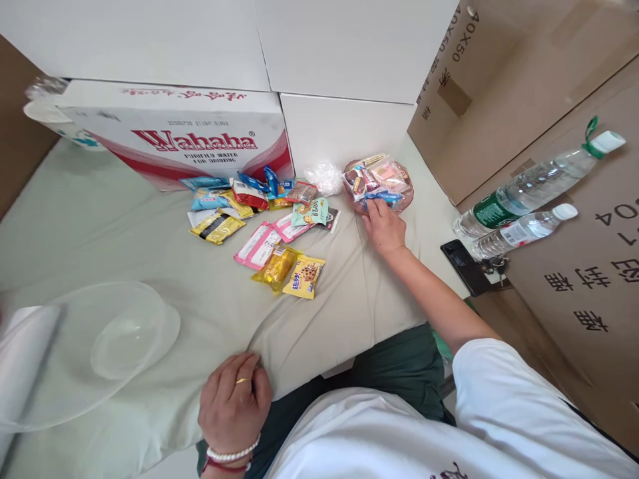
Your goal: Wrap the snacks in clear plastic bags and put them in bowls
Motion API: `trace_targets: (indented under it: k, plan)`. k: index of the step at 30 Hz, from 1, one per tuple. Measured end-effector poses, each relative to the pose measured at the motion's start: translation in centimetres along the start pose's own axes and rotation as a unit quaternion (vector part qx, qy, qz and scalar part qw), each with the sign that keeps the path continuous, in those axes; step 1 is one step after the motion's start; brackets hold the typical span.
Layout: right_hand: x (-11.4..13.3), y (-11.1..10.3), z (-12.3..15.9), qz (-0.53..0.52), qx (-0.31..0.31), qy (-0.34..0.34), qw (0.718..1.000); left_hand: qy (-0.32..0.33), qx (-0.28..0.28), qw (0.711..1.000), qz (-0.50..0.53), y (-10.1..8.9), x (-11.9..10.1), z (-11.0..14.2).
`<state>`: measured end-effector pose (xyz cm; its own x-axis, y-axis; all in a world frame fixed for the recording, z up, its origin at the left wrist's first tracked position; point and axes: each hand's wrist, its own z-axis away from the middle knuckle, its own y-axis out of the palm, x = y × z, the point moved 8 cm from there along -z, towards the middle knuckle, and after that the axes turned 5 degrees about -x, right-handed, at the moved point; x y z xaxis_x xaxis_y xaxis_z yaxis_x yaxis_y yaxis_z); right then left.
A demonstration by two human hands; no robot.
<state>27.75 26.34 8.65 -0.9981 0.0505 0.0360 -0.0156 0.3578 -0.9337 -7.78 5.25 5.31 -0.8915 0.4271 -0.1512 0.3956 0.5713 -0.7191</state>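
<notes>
My right hand (385, 226) reaches to a round pinkish basket (410, 199) heaped with wrapped snacks. Its fingers are closed at the near edge of a blue snack packet (387, 197) lying there; the fingertips are partly hidden. My left hand (234, 399), with a ring and bracelets, rests curled at the table's front edge, holding nothing I can see. Between the hands lie loose snacks: a yellow cookie packet (304, 277), a golden wrapped snack (276, 267), pink-and-white packets (258, 245), a mint-green packet (310, 213), a red-and-white packet (249, 194) and several blue ones.
A Wahaha water carton (194, 136) stands behind the snacks, beside crumpled clear plastic (324, 177). At left is a large translucent bowl (124, 339) near a white roll (24, 359). Two water bottles (529, 189) and a black phone (465, 266) are at right, against cardboard boxes (574, 266).
</notes>
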Motion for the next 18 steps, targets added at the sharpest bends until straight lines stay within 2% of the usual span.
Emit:
trace_targets:
  k: [5,9,15,18]
  plan:
    - [-1.5,-0.3,-0.7,0.022,-0.024,0.039,0.999,-0.001,-0.006,1.0,-0.005,0.0,0.1,0.1]
    - [-3.6,-1.1,0.3,0.023,-0.041,0.056,0.997,0.014,-0.005,1.0,-0.007,0.1,0.0,0.1]
    - [-9.4,-2.1,3.7,-0.01,-0.071,0.059,0.996,0.026,-0.002,1.0,-0.003,0.1,0.1,0.0]
    - [-13.0,-1.9,3.8,-0.033,-0.102,0.053,0.993,0.032,-0.004,0.999,-0.005,-0.1,0.0,-0.2]
